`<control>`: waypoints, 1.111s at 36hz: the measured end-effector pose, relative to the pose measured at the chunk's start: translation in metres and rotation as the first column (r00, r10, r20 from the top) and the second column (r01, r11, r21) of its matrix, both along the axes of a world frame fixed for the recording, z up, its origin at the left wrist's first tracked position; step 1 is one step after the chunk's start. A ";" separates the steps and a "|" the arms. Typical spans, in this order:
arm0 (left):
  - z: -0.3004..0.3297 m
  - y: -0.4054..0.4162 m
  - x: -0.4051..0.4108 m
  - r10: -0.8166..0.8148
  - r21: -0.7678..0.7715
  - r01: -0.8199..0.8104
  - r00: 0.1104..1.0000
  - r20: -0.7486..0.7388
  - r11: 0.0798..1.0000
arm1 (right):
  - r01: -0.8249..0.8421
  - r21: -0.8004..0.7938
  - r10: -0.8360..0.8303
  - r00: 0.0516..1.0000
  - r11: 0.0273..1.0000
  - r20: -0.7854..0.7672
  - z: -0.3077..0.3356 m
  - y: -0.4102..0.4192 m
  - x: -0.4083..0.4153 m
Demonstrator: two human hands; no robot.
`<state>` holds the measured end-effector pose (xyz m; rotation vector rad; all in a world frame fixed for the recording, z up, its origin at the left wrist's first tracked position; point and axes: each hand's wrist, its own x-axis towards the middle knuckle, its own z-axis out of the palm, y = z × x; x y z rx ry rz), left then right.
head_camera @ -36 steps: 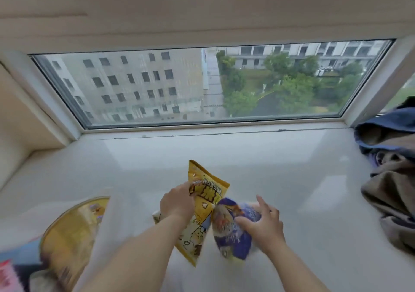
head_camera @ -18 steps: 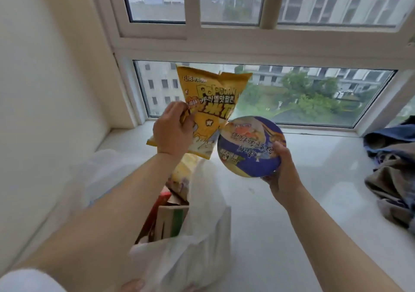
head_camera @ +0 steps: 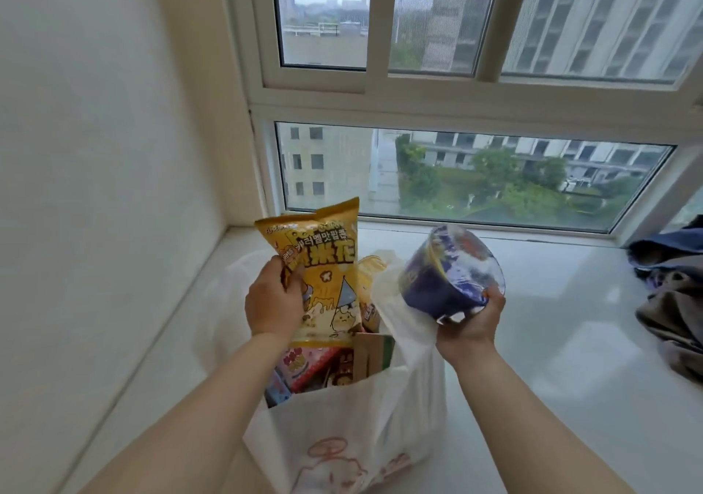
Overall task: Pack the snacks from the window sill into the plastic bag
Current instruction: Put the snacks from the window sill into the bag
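1. The left hand (head_camera: 272,301) grips a yellow popcorn bag (head_camera: 321,265) by its left edge, thumb on the front, fingers curled behind it
2. The popcorn bag stands upright above the open mouth of the white plastic bag (head_camera: 342,436), its lower edge at the level of the packets inside
3. The right hand (head_camera: 473,320) holds a purple noodle bowl (head_camera: 450,277) from below, fingers curled round its base, thumb against its rim
4. The bowl is tilted, lid facing right and away from the person, and is held in the air just right of the plastic bag, above the sill (head_camera: 570,341)
5. The plastic bag stands on the sill near the left wall; it holds a pink packet (head_camera: 304,366), a green-edged box (head_camera: 374,355) and another yellow packet (head_camera: 367,284) behind the popcorn
6. A heap of blue and brown cloth (head_camera: 673,296) lies on the sill at the far right, well apart from the bag
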<state>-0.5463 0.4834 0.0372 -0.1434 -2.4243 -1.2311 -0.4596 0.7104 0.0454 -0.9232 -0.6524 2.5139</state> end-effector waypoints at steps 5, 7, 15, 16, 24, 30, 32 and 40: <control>0.020 0.010 -0.007 -0.065 0.030 0.067 0.994 -0.084 0.997 | 0.137 -0.188 -0.159 0.982 0.973 -0.106 0.020 0.007 0.004; 0.027 0.020 -0.006 -0.096 0.079 0.103 0.991 -0.095 0.992 | 0.184 -0.223 -0.218 0.966 0.957 -0.139 0.034 0.010 0.007; 0.006 0.036 0.007 -0.417 -0.256 0.507 0.845 0.333 0.823 | 0.250 -0.230 -0.292 0.941 0.941 -0.170 0.040 0.028 0.019; 0.006 0.035 0.007 -0.421 -0.286 0.531 0.829 0.367 0.797 | 0.253 -0.234 -0.295 0.941 0.938 -0.165 0.038 0.031 0.021; 0.064 0.035 -0.015 -0.413 -0.554 0.665 0.746 0.522 0.501 | 0.310 -0.269 -0.356 0.924 0.912 -0.141 0.040 0.047 0.026; 0.091 0.047 -0.008 -0.273 -0.860 0.454 0.879 0.390 0.234 | 0.330 -0.294 -0.379 0.916 0.897 -0.129 0.031 0.061 0.023; 0.097 0.055 -0.005 -0.278 -0.879 0.411 0.897 0.343 0.242 | 0.318 -0.284 -0.364 0.922 0.905 -0.129 0.034 0.061 0.021; 0.111 0.062 0.014 -0.483 -0.982 0.022 0.872 -0.072 0.186 | 0.281 -0.293 -0.328 0.936 0.914 -0.126 0.037 0.062 0.014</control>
